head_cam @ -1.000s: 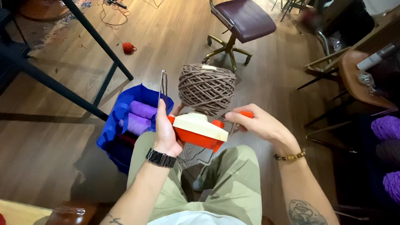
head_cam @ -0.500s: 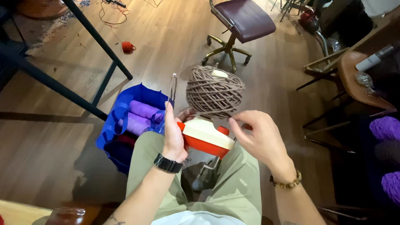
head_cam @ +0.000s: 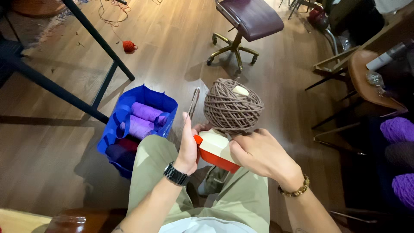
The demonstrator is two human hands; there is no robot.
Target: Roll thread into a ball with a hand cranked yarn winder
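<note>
A red and cream yarn winder [head_cam: 214, 149] rests on my lap, with a wound ball of brown yarn [head_cam: 233, 106] on its top. My left hand [head_cam: 188, 146] grips the winder's left side, next to its upright metal guide arm [head_cam: 193, 102]. My right hand [head_cam: 258, 153] lies over the winder's right side, fingers curled up against the bottom of the brown ball. I wear a dark watch on the left wrist and a bead bracelet on the right.
A blue bag [head_cam: 134, 123] with purple yarn skeins stands on the wood floor by my left leg. Black table legs [head_cam: 92, 34] cross at the upper left, near a small red yarn ball [head_cam: 128, 45]. A maroon office chair [head_cam: 248, 22] is ahead; purple yarn [head_cam: 399, 129] lies at right.
My right hand has moved in from the winder's right end to its top, under the brown ball. The left hand has kept its grip. The view has shifted slightly.
</note>
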